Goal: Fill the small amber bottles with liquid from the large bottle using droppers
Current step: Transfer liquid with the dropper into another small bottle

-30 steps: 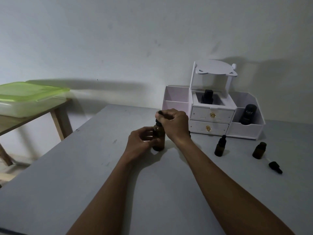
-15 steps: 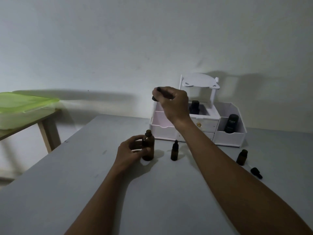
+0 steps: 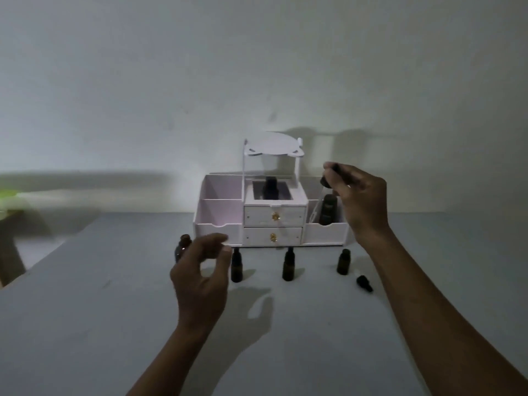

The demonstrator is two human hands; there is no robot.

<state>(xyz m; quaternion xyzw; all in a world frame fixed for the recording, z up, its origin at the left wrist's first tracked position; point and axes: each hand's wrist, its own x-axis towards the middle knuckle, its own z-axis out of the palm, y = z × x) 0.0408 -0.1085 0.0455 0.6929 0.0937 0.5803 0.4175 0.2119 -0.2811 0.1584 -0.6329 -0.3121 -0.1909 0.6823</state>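
The large amber bottle (image 3: 182, 247) stands uncapped on the grey table, half hidden behind my left hand (image 3: 201, 277). That hand hovers just in front of it with loosely curved fingers, holding nothing. My right hand (image 3: 358, 195) is raised at the right and pinches a black dropper cap (image 3: 328, 178); its thin glass tube hangs down over the organizer's right tray. Two small capped amber bottles (image 3: 236, 265) (image 3: 288, 265) and one uncapped small bottle (image 3: 343, 262) stand in a row. A loose black dropper (image 3: 364, 282) lies beside the uncapped one.
A white organizer (image 3: 218, 228) with two drawers stands against the wall. It holds a dark bottle (image 3: 270, 187) in the middle well and another dark bottle (image 3: 328, 210) in the right tray. A green-lidded box (image 3: 7, 195) shows at the far left edge.
My left hand let go of the large bottle and drew back. My right hand carried the dropper up and to the right, over the organizer's right side. The view shifted left.
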